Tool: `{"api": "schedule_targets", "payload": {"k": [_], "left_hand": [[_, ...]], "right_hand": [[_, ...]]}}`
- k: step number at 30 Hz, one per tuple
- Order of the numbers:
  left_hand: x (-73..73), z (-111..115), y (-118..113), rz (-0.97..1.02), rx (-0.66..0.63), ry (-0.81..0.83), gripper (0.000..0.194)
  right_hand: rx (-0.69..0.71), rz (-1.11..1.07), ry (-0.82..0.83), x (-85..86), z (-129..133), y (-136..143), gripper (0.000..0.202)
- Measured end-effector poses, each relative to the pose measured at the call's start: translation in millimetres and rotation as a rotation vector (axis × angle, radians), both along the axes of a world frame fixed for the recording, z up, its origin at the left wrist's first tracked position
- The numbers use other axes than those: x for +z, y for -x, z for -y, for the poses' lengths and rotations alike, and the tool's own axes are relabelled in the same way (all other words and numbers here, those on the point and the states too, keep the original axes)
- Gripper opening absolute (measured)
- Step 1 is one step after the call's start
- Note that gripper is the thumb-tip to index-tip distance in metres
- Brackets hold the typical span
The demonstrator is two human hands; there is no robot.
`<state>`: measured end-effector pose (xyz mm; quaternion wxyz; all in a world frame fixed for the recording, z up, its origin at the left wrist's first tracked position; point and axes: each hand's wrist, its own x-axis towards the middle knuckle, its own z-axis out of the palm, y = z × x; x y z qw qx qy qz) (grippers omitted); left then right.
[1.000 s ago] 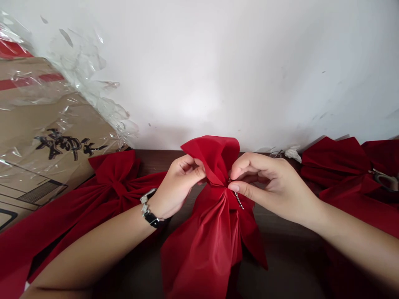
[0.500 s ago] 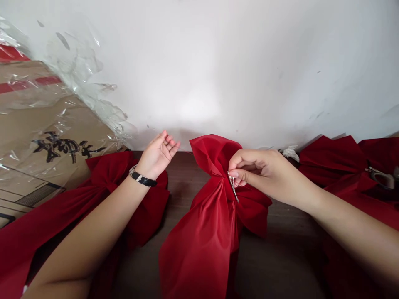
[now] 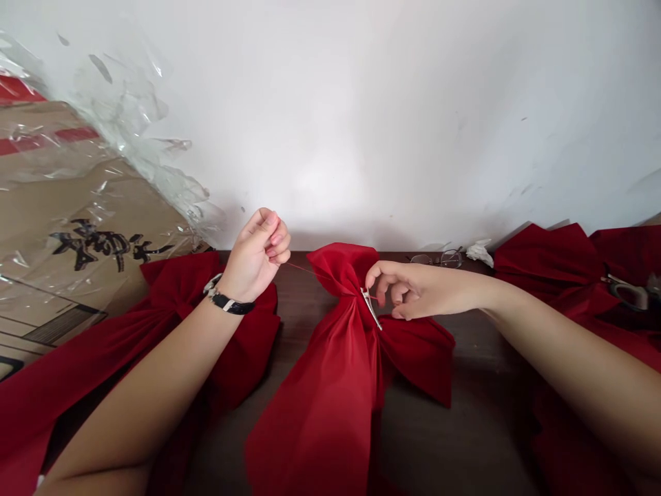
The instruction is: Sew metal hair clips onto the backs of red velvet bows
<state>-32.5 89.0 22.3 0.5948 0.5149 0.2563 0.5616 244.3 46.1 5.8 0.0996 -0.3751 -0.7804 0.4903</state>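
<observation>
My left hand (image 3: 261,248), with a black band at the wrist, is raised and closed in a pinch. From it a thin red thread (image 3: 304,267) runs to the gathered middle of a red fabric bow (image 3: 330,372). A slim metal hair clip (image 3: 372,310) lies aslant at the bow's centre. Just right of the clip is my right hand (image 3: 418,286), its fingers curved and thumb apart; the index fingertip is at the clip's upper end. A short bit of red thread shows between clip and fingers. The clip's underside is hidden.
Another red bow (image 3: 180,300) lies under my left forearm, beside a cardboard box (image 3: 118,207) with clear plastic wrap. More red bows (image 3: 552,269) lie at right with scissors (image 3: 627,293) on them. Eyeglasses (image 3: 451,258) and crumpled white paper (image 3: 480,253) sit by the wall.
My left hand has gone from loosely spread fingers to a closed pinch on the thread. My right hand has let go of the clip, which now rests on the bow; the bow has shifted slightly left.
</observation>
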Motion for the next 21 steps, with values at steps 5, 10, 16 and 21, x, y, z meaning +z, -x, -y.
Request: {"api": "schedule_targets", "payload": {"k": [5,10,16,21], "left_hand": [[0.6,-8,7,-0.010,0.059,-0.026,0.028],[-5.3,-18,11,-0.042,0.094,-0.011,0.026],[-6.9,-24,16,-0.066,0.168,-0.004,0.024],[6.7,-10,11,-0.079,0.137,-0.067,0.026]], "right_hand": [[-0.086,0.233,-0.133,-11.1,-12,-7,0.043],[-0.192,0.424,-0.234,-10.3,-26,-25,0.033],[-0.308,0.214,-0.326,21.7,-3,-26,0.020],[-0.140,-0.169,-0.573,37.7,42,6,0.012]]}}
